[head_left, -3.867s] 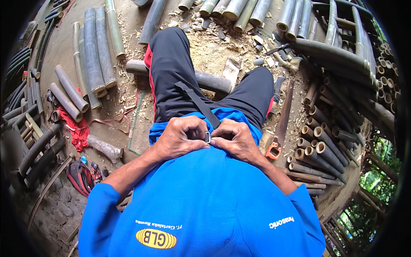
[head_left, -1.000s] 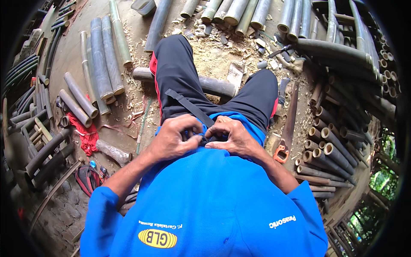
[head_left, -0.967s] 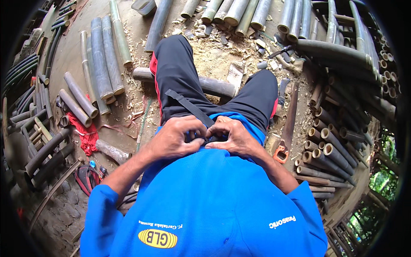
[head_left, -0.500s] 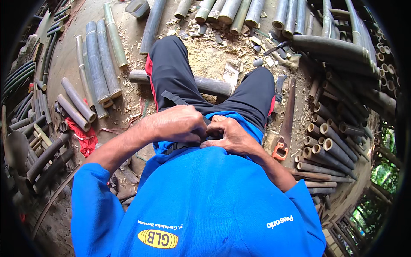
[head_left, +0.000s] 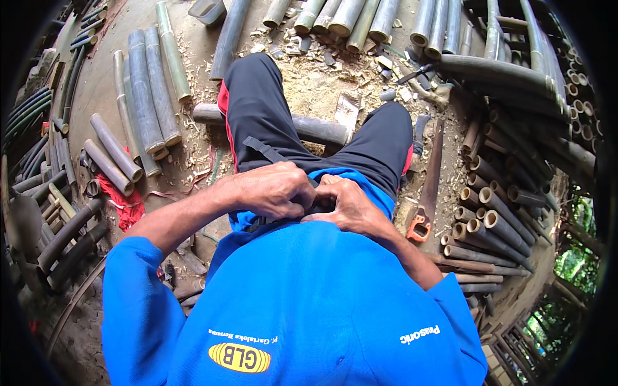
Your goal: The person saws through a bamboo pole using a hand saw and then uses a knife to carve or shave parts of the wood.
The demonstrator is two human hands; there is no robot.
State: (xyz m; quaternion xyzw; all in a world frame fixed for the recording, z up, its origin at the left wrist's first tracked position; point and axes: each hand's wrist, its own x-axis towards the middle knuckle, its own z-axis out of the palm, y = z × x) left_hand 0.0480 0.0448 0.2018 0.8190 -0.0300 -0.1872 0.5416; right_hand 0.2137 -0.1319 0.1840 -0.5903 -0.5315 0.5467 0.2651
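Both hands meet at my waist, over the lower hem of my blue shirt [head_left: 302, 276]. My left hand [head_left: 277, 190] is closed, its fingers curled at a black strap [head_left: 264, 149] whose loose end sticks out past the knuckles onto my thigh. Touching it from the other side, my right hand [head_left: 351, 202] has bent fingers, with thumb and forefinger curved round a dark spot. What the right fingers hold is hidden between the hands. My dark trousers [head_left: 257, 96] with red side stripes spread either side of a thick bamboo piece [head_left: 315, 128] lying crosswise.
A handsaw [head_left: 430, 186] with an orange handle lies right of my leg. A knife [head_left: 415, 73] rests farther off among wood chips. Cut bamboo tubes [head_left: 147, 93] lie at left, more at the far side, and a stack [head_left: 496, 225] at right. Red cloth [head_left: 125, 202] sits at left.
Both hands stay together at the waist. The left hand's knuckles and wrist have turned slightly, and the left elbow has shifted a little outward.
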